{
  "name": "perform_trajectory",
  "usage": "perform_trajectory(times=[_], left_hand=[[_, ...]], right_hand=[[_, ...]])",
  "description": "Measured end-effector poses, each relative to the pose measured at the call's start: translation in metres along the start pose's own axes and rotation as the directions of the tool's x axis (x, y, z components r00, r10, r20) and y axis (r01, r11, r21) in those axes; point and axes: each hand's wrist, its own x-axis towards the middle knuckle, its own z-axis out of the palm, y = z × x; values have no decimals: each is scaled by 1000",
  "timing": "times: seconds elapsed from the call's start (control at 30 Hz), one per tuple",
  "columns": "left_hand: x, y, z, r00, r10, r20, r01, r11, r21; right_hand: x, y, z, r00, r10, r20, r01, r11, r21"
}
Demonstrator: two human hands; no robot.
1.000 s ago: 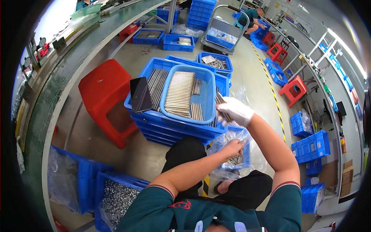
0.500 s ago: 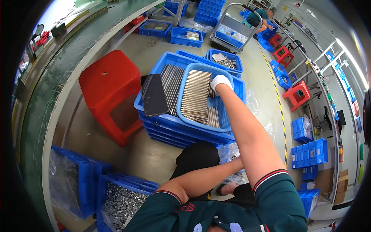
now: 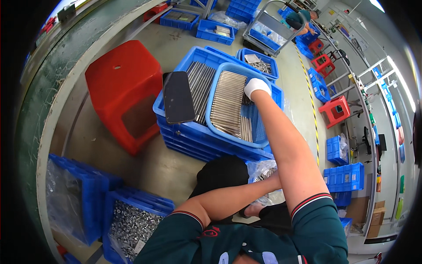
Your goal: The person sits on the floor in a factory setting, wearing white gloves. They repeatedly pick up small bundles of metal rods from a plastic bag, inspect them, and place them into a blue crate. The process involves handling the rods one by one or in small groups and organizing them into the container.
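While right arm extends, gloved hand [image 3: 256, 86] touches basket [image 3: 215, 83].

White-gloved right hand [image 3: 257, 86], silver rods [image 3: 227, 103], blue basket [image 3: 211, 105], red stool [image 3: 123, 83], black phone [image 3: 178, 97]

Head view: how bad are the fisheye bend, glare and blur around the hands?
Head view: strong bend, the green bench edge curves along the black rim; glare whitens the top-right corner; the gloved right hand at the basket of metal rods is sharp; the left hand at the clear bag is mostly hidden.
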Motion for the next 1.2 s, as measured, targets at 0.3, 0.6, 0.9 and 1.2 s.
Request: perform_trajectory(times=[0.3,0.6,0.9,1.2], left_hand=[[26,-54,0,986,7,-164,49,940,337],[20,-38,3,969,-186,-164,227,932,284],[12,-18,-8,971,-177,-163,230,877,422],[16,-23,-6,963,-218,-158,236,965,110]], right_hand=[[-10,2,-38,998,-59,34,62,994,-87],[-11,34,-26,944,-224,-241,232,973,4],[-87,135,-51,816,-218,-535,370,908,196],[-161,348,102,877,382,293,-478,617,625]])
